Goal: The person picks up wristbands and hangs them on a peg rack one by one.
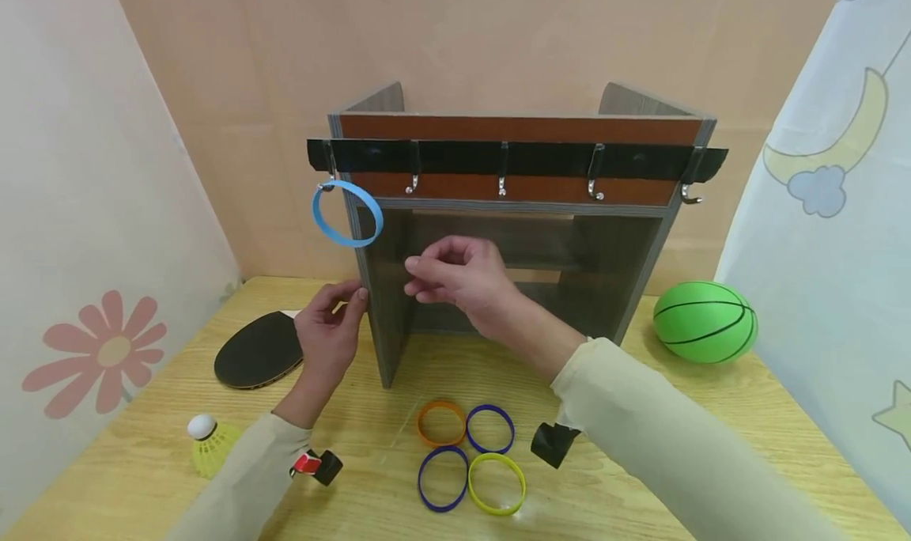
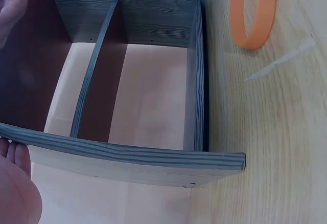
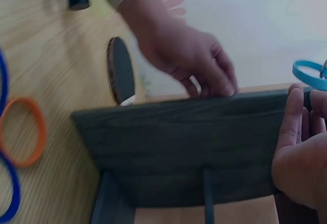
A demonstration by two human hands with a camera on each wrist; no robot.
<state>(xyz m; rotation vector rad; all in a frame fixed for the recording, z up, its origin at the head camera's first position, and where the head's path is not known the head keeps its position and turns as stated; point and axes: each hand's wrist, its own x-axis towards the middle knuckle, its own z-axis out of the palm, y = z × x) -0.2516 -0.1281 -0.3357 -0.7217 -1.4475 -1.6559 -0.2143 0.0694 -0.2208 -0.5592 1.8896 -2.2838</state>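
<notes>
Light-blue ring [image 1: 379, 221] hung on leftmost hook [image 1: 328, 186].
I observe my left grip [image 1: 329, 331] pinching the left panel [image 1: 390, 304] — right grip [image 1: 468, 276] loosely curled, to its right.

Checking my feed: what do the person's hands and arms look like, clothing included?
The left hand and right hand are bare, without gloves. The left sleeve and right sleeve are long, plain and cream, ending near the wrists. A small black piece juts out below the right sleeve; another, with a red patch, shows by the left.

Left hand [image 2: 19, 188] touching grey shelf [image 2: 127, 153], orange ring [image 2: 266, 12] on wooden table [image 2: 286, 137]
</notes>
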